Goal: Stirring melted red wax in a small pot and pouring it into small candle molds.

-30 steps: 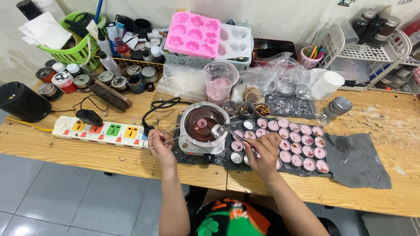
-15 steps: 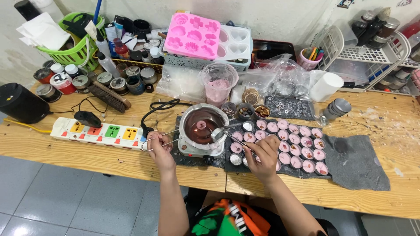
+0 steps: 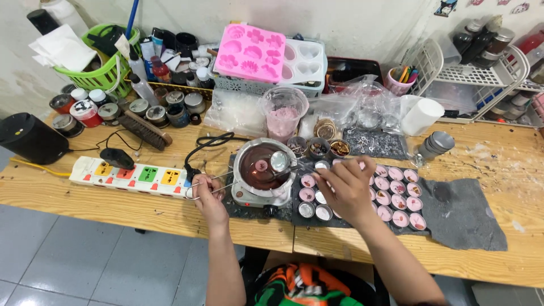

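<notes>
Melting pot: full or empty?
Partly full: dark pink liquid covers the bottom of the pot, and the right hand holds a spoon over it.

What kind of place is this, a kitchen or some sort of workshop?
Most likely a small home craft bench, perhaps for candles or wax melts. A melting pot of pink liquid sits on a wooden table, beside rows of little cups with pink filling. Silicone moulds and jars crowd the back.

Pink mould, green basket, power strip
</notes>
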